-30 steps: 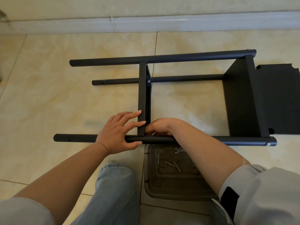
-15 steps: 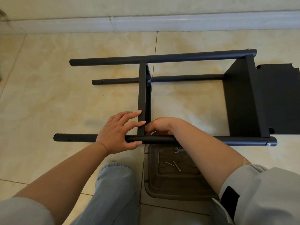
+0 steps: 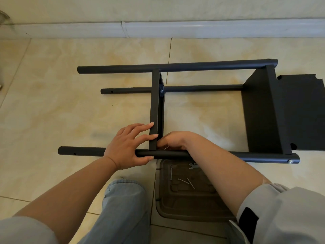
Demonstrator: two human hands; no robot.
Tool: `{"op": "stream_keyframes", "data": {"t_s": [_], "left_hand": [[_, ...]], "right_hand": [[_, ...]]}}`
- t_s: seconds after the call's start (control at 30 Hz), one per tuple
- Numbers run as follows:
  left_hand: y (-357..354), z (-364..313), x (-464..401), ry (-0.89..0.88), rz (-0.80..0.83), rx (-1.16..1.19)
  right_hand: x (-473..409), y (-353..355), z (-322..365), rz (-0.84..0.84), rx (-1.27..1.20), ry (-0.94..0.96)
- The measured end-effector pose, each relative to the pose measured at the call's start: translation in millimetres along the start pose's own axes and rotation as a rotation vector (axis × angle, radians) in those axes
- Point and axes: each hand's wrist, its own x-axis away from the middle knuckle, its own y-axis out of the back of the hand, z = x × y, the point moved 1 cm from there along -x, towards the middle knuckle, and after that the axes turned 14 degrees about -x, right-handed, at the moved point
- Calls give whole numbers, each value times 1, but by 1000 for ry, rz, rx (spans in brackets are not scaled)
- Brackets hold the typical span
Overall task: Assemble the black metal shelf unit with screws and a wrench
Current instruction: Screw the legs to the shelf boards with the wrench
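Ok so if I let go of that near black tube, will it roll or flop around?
Probably not roll: the near tube looks stiff, with a screw at its right end by the shelf panel. Its left end is free and may swing a little.

Beige marbled tile floor (image 3: 73,106), grout lines crossing; white baseboard (image 3: 193,29) along 12 o'clock; pale wall (image 3: 158,7) above. Soft daylight.
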Motion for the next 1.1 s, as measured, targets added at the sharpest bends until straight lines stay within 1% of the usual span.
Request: {"op": "stream_keyframes", "data": {"t_s": [0.17,0.37,0.53,0.73,0.87,1.03,1.1], "left_hand": [[1,0,0,-2,-10,3],[1,0,0,-1,-12,8],[1,0,0,2,-3,6],[1,0,0,1,-4,13],[0,0,0,4,1,8],[0,0,-1,6,4,6],[0,0,-1,4,3,4]], "right_hand": [[-4,-1,-1,30,-70,0],[0,-1,0,17,-12,-5],[-3,-2,-1,29,-84,9],[0,-1,0,4,-14,5],[-2,-2,0,31,-63,0],[1,-2,0,15,-7,-2],[1,-2,0,22,-26,-9]]}}
